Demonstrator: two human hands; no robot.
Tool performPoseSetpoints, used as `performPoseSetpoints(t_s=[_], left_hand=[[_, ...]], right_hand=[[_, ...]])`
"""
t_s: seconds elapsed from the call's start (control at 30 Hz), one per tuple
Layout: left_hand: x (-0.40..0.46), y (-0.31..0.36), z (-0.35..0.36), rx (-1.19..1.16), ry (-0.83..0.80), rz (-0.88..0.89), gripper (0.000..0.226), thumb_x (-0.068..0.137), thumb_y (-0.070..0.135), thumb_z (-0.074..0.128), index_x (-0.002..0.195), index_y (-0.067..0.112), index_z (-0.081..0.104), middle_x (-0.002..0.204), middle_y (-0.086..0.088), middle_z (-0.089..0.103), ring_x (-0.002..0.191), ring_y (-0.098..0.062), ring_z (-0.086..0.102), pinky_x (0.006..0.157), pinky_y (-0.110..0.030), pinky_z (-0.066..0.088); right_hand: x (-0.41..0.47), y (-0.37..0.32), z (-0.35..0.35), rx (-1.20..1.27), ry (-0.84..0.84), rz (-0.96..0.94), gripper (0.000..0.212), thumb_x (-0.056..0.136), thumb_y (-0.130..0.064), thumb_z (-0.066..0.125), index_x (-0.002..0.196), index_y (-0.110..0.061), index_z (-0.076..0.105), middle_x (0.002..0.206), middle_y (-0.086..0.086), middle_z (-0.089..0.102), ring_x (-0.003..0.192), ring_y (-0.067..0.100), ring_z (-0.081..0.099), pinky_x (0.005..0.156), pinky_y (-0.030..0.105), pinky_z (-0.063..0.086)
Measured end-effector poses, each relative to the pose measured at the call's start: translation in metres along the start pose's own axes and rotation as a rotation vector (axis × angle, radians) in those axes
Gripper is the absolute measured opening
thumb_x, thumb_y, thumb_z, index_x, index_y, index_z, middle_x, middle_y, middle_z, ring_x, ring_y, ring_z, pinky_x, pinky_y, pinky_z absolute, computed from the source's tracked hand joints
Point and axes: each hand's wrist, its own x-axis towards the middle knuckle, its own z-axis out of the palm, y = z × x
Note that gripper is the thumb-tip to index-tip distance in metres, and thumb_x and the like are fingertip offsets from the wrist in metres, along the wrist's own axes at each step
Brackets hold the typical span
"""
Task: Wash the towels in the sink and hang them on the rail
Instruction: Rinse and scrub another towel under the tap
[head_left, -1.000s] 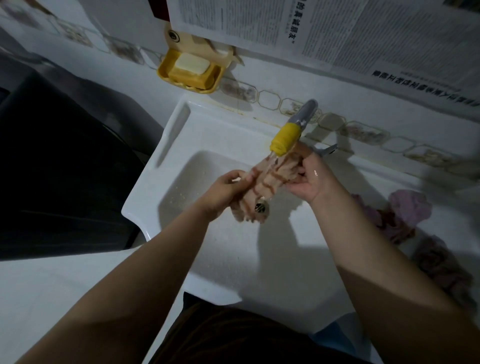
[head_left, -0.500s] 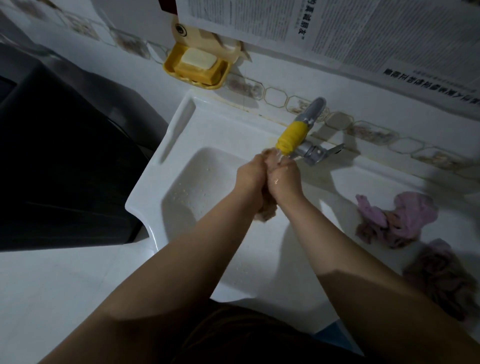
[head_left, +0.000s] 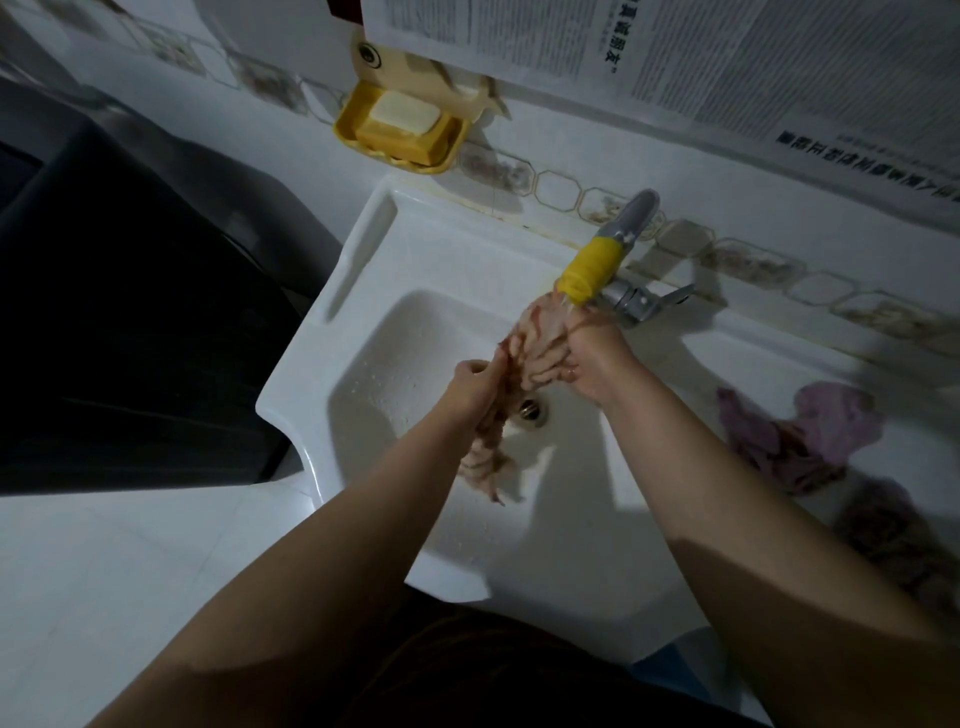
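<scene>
While tap (head_left: 592, 270) runs, L hand (head_left: 470, 387) & R hand (head_left: 597, 364) grip towel (head_left: 537, 345) over sink (head_left: 363, 291).

Left of the tap (head_left: 602, 260), the sink (head_left: 415, 332) basin lies open; right of it, two crumpled towels (head_left: 800, 436) crowd the ledge; the soap dish (head_left: 400, 130) hangs behind-left.

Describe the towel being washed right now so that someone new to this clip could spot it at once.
Find the white sink and the tap with the yellow nozzle at its back edge. Right under that nozzle, both hands hold a pale peach towel with reddish stripes over the drain. Unlike the purple towels lying on the counter to the right, it is striped and held up.
</scene>
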Motion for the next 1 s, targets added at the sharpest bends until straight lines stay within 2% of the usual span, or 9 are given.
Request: performPoseSetpoints(t_s=[0.1,0.2,0.27,0.4,0.5,0.63,0.8,0.9,1.0], left_hand=[[-0.005,-0.007,-0.006,-0.001,0.043,-0.099,0.076,0.091,0.065,0.038,0.134,0.004,0.046,0.129,-0.013,0.054,0.109,-0.032,0.057,0.086,-0.041,0.051],[-0.018,0.004,-0.007,-0.508,-0.278,-0.247,0.091,0.087,0.076,0.011,0.125,0.005,0.055,0.117,-0.015,0.061,0.105,-0.032,0.058,0.086,-0.042,0.048],[-0.021,0.013,-0.01,-0.728,-0.465,-0.254,0.098,0.082,0.082,0.007,0.114,0.005,0.058,0.101,-0.02,0.063,0.085,-0.035,0.063,0.068,-0.04,0.056],[-0.018,0.022,-0.015,-0.696,-0.411,-0.196,0.054,0.101,0.045,0.03,0.09,0.004,0.064,0.074,-0.016,0.067,0.062,-0.028,0.066,0.056,-0.028,0.056],[-0.013,0.022,-0.012,-0.612,-0.202,-0.126,0.023,0.102,0.023,0.039,0.093,0.011,0.057,0.078,-0.009,0.06,0.067,-0.02,0.06,0.064,-0.031,0.051],[-0.015,0.026,-0.012,-0.5,-0.217,-0.056,0.025,0.104,0.022,0.033,0.092,0.01,0.052,0.076,-0.011,0.055,0.06,-0.019,0.057,0.055,-0.028,0.046],[-0.026,0.037,-0.013,-0.428,-0.45,-0.121,0.038,0.1,0.034,0.039,0.088,0.005,0.06,0.074,-0.012,0.055,0.063,-0.019,0.055,0.058,-0.026,0.048],[-0.032,0.043,-0.017,-0.342,-0.561,-0.113,0.038,0.098,0.035,0.045,0.088,0.003,0.063,0.082,-0.012,0.065,0.075,-0.02,0.063,0.075,-0.03,0.053],[-0.034,0.047,-0.027,-0.167,-0.643,-0.058,0.03,0.098,0.03,0.047,0.098,0.003,0.06,0.088,-0.012,0.065,0.08,-0.021,0.064,0.078,-0.031,0.054]], right_hand=[[-0.013,0.008,0.009,0.033,-0.12,0.003,0.042,0.099,-0.045,0.039,0.076,-0.012,0.051,0.046,0.009,0.05,0.028,0.016,0.041,0.032,0.016,0.034],[-0.033,0.021,0.016,-0.379,-0.096,-0.182,0.032,0.094,-0.044,0.05,0.083,-0.016,0.062,0.066,0.007,0.066,0.056,0.024,0.062,0.056,0.033,0.053],[-0.045,0.03,0.02,-0.494,-0.2,-0.225,0.024,0.094,-0.039,0.053,0.083,-0.019,0.059,0.062,0.003,0.062,0.048,0.016,0.058,0.049,0.028,0.048],[-0.061,0.046,0.009,-0.32,-0.411,-0.114,0.008,0.096,-0.029,0.053,0.094,-0.023,0.059,0.082,0.002,0.071,0.073,0.018,0.07,0.053,0.023,0.05],[-0.056,0.062,-0.007,0.045,-0.242,-0.027,0.025,0.097,-0.036,0.047,0.104,-0.015,0.061,0.095,0.013,0.073,0.088,0.028,0.071,0.061,0.031,0.055],[-0.027,0.08,-0.028,0.239,0.198,0.072,0.023,0.101,-0.031,0.039,0.103,-0.013,0.052,0.1,0.013,0.065,0.073,0.021,0.065,0.06,0.031,0.049],[0.009,0.092,-0.031,0.309,0.074,0.182,0.063,0.091,-0.068,0.022,0.142,-0.035,0.038,0.151,-0.008,0.033,0.138,0.024,0.032,0.109,0.058,0.024],[0.015,0.102,-0.025,0.268,-0.069,0.194,0.075,0.083,-0.08,0.013,0.13,-0.037,0.053,0.131,-0.006,0.06,0.123,0.02,0.051,0.109,0.055,0.023],[0.013,0.107,-0.02,0.272,-0.127,0.263,0.072,0.084,-0.079,0.019,0.1,-0.024,0.064,0.08,-0.002,0.072,0.074,0.017,0.063,0.071,0.035,0.045]])
